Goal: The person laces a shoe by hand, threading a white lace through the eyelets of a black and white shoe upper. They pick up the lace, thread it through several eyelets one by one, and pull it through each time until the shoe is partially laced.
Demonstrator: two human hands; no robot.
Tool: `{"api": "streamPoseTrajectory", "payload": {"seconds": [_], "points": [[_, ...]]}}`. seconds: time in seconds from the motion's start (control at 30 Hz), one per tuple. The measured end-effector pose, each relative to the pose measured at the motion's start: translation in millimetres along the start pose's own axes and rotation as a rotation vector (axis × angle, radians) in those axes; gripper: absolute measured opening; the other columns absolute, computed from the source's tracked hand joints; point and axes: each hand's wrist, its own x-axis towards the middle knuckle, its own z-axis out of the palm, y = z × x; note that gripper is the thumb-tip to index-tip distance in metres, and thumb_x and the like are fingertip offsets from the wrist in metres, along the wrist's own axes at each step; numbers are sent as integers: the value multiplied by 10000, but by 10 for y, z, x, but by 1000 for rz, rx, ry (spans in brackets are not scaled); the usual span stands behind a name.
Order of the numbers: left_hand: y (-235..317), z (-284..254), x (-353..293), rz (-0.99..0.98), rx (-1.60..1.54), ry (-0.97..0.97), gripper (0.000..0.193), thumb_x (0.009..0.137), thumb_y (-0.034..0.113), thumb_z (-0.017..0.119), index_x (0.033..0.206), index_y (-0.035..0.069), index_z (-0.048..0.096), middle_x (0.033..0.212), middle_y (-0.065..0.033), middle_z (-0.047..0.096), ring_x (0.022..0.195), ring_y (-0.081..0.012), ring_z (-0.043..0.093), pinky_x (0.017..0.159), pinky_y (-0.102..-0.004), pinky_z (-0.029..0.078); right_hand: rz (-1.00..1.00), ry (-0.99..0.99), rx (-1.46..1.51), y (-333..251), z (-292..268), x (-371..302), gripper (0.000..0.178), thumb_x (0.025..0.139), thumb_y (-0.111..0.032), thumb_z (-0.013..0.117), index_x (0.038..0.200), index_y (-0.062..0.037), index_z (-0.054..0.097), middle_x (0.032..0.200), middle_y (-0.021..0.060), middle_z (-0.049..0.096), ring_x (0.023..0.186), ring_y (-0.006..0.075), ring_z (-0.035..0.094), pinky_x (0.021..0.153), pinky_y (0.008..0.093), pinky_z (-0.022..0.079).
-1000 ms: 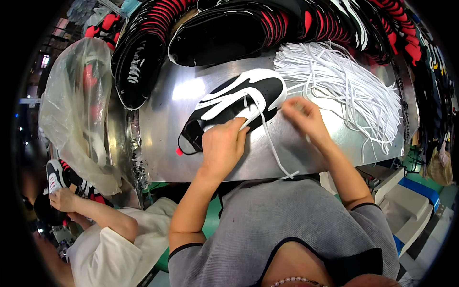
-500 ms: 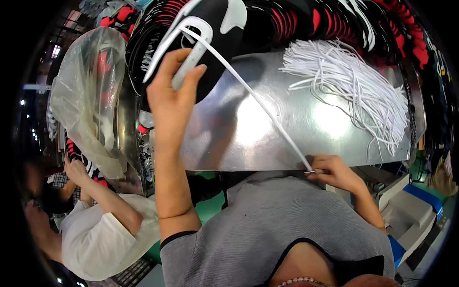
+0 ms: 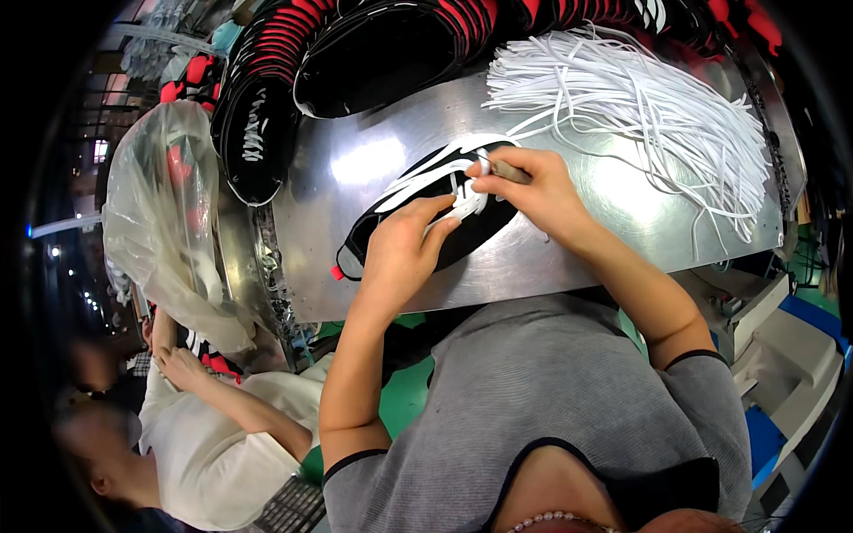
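Metal tabletop (image 3: 329,226) bears white laces (image 3: 631,115) at far right. Left hand (image 3: 404,249) grips a shoe (image 3: 480,233); right hand (image 3: 538,191) pinches a tool (image 3: 512,172).

Grey ribbed short-sleeved top (image 3: 533,382); thin black neckline trim (image 3: 549,444); black edging on both sleeve cuffs (image 3: 355,459). Black panel (image 3: 671,490) at collar's right. Pale round-bead necklace (image 3: 558,515). Left hand (image 3: 402,249), right hand (image 3: 544,195) bare.

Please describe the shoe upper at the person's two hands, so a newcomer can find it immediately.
On the shiny metal table, look left of the white lace heap. The black and white shoe upper lies there, under the left hand and right hand. Its left end has a red tab; unlike the stacked uppers along the far side, it lies alone.
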Motion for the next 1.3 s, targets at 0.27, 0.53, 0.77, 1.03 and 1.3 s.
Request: {"api": "streamPoseTrajectory", "payload": {"seconds": [0.27,0.53,0.77,1.03,1.3], "points": [[239,77,370,-177,143,-127,274,903,306,658,894,40,721,694,-136,664,665,-334,644,627,-419,488,-114,-53,-134,158,17,324,201,866,-119,727,1022,4,694,850,45,697,739,72,607,658,245,495],[134,171,427,-244,12,-54,225,895,255,672,850,36,698,606,-102,601,515,-264,548,544,-363,435,92,-134,-176,109,-250,-100,200,951,-184,626,1022,-13,550,872,96,680,789,168,654,717,306,503],[144,195,453,-288,18,-34,229,901,245,664,811,35,684,552,-66,557,477,-195,489,517,-325,399,25,-144,-336,215,-224,-189,173,954,-186,610,990,-24,563,781,124,693,716,265,678,659,362,511],[39,257,355,42,-31,15,135,824,73,716,924,1,664,814,-147,680,735,-290,688,639,-350,515,-62,-81,-635,287,-82,-112,161,926,-140,618,993,-25,527,727,146,673,684,351,667,615,424,516],[34,242,233,246,156,52,188,806,16,710,983,34,648,808,-118,668,692,-305,648,612,-372,490,7,-152,-691,144,30,-112,194,937,-119,591,1067,-16,490,838,215,668,774,401,650,685,464,501]]}}
